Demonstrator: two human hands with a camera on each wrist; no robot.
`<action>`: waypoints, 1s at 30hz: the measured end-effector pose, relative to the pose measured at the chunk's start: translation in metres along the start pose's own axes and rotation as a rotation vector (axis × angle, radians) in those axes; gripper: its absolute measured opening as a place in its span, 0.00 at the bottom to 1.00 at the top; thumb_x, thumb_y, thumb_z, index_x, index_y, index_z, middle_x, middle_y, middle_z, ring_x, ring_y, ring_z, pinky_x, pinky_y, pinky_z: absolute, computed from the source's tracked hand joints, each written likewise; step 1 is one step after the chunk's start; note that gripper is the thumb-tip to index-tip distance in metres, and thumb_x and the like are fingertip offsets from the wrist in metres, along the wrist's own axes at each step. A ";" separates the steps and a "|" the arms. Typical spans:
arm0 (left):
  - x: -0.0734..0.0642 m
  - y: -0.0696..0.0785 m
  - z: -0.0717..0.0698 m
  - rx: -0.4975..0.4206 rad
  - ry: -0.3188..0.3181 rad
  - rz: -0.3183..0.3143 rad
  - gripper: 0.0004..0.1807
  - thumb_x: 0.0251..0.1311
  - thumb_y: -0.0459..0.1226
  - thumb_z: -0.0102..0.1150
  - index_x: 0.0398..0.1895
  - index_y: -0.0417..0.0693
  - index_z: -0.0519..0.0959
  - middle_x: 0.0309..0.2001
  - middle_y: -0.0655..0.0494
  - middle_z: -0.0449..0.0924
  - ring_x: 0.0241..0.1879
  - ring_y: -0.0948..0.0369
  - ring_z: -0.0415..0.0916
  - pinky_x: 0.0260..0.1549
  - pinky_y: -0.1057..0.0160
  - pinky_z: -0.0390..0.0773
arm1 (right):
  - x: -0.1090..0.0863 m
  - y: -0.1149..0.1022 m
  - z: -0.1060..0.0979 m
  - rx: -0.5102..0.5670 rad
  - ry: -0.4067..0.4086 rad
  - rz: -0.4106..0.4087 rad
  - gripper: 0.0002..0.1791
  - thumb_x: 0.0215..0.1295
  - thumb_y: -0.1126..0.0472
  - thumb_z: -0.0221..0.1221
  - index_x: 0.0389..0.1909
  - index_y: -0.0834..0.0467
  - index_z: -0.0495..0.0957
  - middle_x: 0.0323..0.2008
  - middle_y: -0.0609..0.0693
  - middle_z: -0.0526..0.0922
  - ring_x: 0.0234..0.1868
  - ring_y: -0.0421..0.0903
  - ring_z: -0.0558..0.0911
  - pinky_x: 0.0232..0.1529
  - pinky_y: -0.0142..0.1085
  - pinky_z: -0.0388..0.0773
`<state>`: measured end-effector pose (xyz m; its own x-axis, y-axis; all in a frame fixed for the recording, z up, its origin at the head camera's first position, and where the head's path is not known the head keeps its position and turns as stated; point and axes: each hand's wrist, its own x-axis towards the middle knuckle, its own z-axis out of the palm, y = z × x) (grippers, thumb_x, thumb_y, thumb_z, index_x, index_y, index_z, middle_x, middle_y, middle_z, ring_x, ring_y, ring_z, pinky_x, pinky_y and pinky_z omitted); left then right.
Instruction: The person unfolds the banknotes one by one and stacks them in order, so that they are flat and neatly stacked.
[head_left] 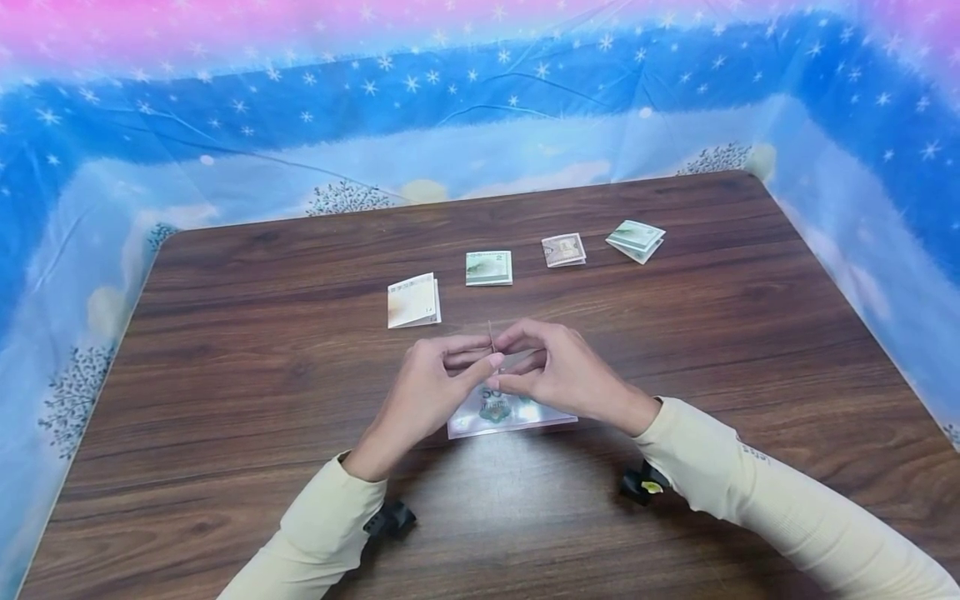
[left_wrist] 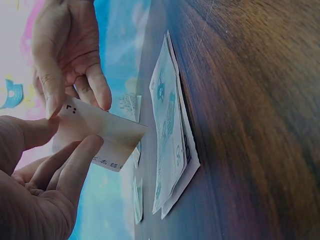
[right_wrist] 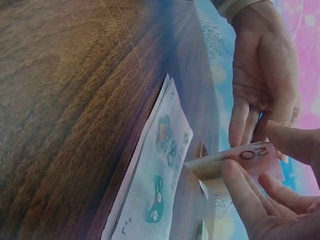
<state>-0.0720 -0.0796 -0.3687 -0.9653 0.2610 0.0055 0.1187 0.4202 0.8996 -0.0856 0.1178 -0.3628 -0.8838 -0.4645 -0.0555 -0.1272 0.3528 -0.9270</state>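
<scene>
A folded banknote marked 20 is held up between both hands, seen almost edge-on in the head view. My left hand pinches one side of it between thumb and fingers. From the other side, my right hand pinches it as well, thumb near the top corner in the right wrist view. Below the hands lie flat, unfolded banknotes, at least two stacked; the upper one shows a 50 and green printed figures. In the head view the hands hide their far part.
Farther back on the wooden table stand several folded banknotes in a slanting row: a cream one, a green one, a brown one and another green one. A blue and pink snowflake cloth surrounds the table's far sides.
</scene>
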 end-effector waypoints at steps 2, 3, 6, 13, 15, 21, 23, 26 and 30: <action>0.000 0.000 0.000 -0.004 -0.002 0.005 0.20 0.65 0.40 0.67 0.56 0.38 0.82 0.47 0.48 0.87 0.48 0.58 0.85 0.48 0.57 0.82 | 0.000 0.001 0.000 0.002 0.000 -0.001 0.21 0.57 0.65 0.74 0.50 0.63 0.79 0.51 0.58 0.84 0.42 0.48 0.89 0.40 0.35 0.85; 0.000 0.000 -0.001 -0.007 -0.006 0.008 0.20 0.65 0.40 0.67 0.56 0.38 0.82 0.47 0.48 0.87 0.48 0.58 0.85 0.49 0.57 0.82 | 0.000 0.001 -0.001 0.005 0.000 0.000 0.21 0.57 0.65 0.74 0.50 0.63 0.79 0.52 0.58 0.84 0.42 0.49 0.89 0.41 0.35 0.84; 0.000 -0.001 -0.002 -0.017 -0.025 0.008 0.20 0.65 0.39 0.67 0.57 0.38 0.82 0.48 0.48 0.87 0.49 0.59 0.85 0.50 0.58 0.82 | 0.000 0.002 -0.001 0.010 0.000 0.000 0.21 0.57 0.65 0.74 0.50 0.63 0.79 0.52 0.57 0.83 0.44 0.49 0.88 0.42 0.35 0.84; -0.001 -0.001 -0.003 -0.038 -0.054 0.027 0.21 0.65 0.38 0.68 0.58 0.38 0.81 0.50 0.47 0.86 0.50 0.57 0.84 0.51 0.57 0.81 | -0.001 0.004 -0.002 0.036 0.001 -0.021 0.21 0.55 0.68 0.74 0.49 0.65 0.79 0.51 0.60 0.84 0.45 0.51 0.88 0.43 0.35 0.84; -0.001 0.000 -0.003 -0.041 -0.054 0.022 0.21 0.65 0.38 0.68 0.58 0.38 0.81 0.51 0.47 0.86 0.50 0.57 0.84 0.51 0.58 0.81 | -0.001 0.004 -0.003 0.049 0.005 -0.035 0.21 0.55 0.69 0.74 0.49 0.66 0.79 0.51 0.61 0.84 0.46 0.52 0.88 0.44 0.35 0.84; -0.003 0.002 -0.002 -0.078 -0.053 -0.019 0.20 0.65 0.33 0.65 0.60 0.37 0.80 0.52 0.43 0.85 0.50 0.54 0.85 0.48 0.61 0.82 | -0.001 0.005 -0.005 0.066 0.013 -0.049 0.18 0.58 0.76 0.68 0.50 0.71 0.77 0.48 0.64 0.85 0.47 0.56 0.87 0.47 0.36 0.83; -0.003 0.003 -0.002 -0.093 -0.032 -0.046 0.20 0.64 0.30 0.64 0.60 0.35 0.79 0.50 0.42 0.85 0.50 0.52 0.85 0.47 0.61 0.82 | -0.001 0.005 -0.007 0.058 0.017 -0.039 0.18 0.59 0.77 0.65 0.51 0.72 0.76 0.48 0.66 0.85 0.47 0.57 0.87 0.48 0.36 0.83; -0.005 0.003 -0.002 -0.114 0.013 -0.073 0.20 0.62 0.28 0.62 0.58 0.32 0.79 0.47 0.39 0.86 0.48 0.50 0.86 0.46 0.60 0.83 | -0.001 0.007 -0.009 0.050 0.026 -0.032 0.18 0.59 0.79 0.61 0.51 0.74 0.75 0.47 0.67 0.85 0.47 0.58 0.86 0.49 0.37 0.83; -0.006 0.001 -0.004 -0.134 0.055 -0.076 0.18 0.61 0.27 0.62 0.55 0.29 0.80 0.44 0.37 0.86 0.45 0.48 0.86 0.44 0.59 0.84 | -0.002 0.010 -0.014 0.056 0.029 -0.030 0.17 0.60 0.79 0.59 0.51 0.74 0.75 0.46 0.67 0.85 0.47 0.58 0.87 0.48 0.36 0.83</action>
<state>-0.0675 -0.0843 -0.3656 -0.9821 0.1828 -0.0445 0.0158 0.3161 0.9486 -0.0909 0.1335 -0.3668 -0.8929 -0.4500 -0.0170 -0.1294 0.2926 -0.9474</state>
